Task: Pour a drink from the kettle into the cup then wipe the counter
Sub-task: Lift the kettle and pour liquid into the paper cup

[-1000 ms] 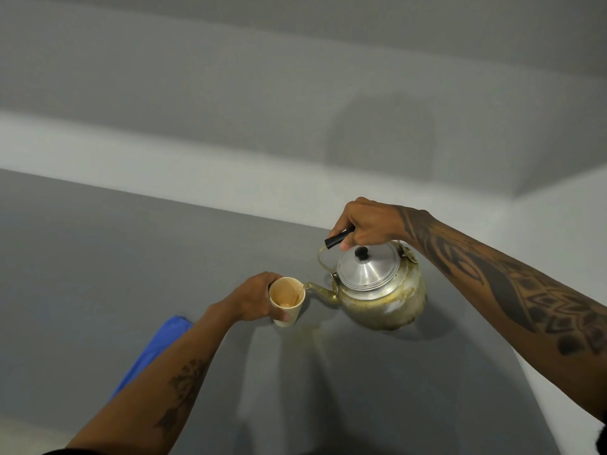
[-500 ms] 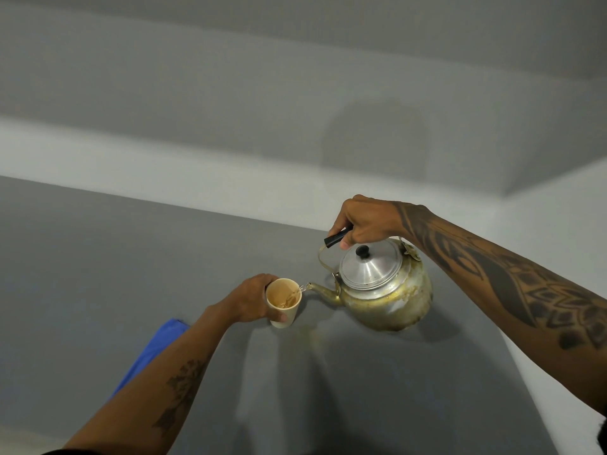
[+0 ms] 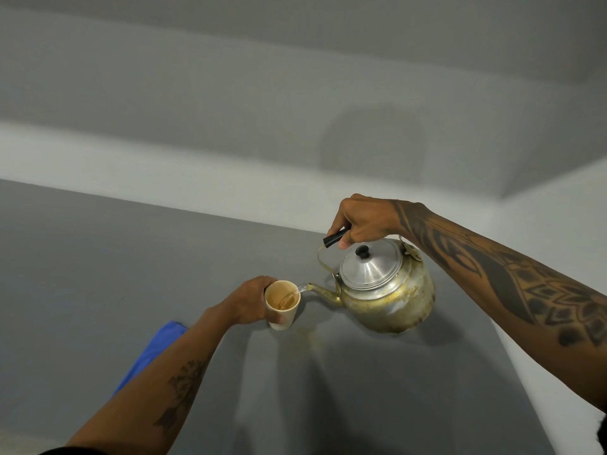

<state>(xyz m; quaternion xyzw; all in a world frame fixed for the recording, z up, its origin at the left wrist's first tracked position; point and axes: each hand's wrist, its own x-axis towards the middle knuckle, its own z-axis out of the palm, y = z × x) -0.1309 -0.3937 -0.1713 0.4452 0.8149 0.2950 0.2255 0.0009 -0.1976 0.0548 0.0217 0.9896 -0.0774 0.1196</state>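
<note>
Our right hand [image 3: 363,221] holds the kettle [image 3: 387,290] by its handle, tipped so tea runs into the paper cup [image 3: 282,305]. Our left hand [image 3: 253,303] wraps the cup just above the tabletop [image 3: 98,274]. We should pour slowly and keep the spout over the cup.

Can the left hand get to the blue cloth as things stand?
Probably not yet. The left hand is wrapped around the cup while the kettle pours into it. The blue cloth lies close by on the counter, partly under the left forearm, with nothing blocking it once the cup is released.
</note>
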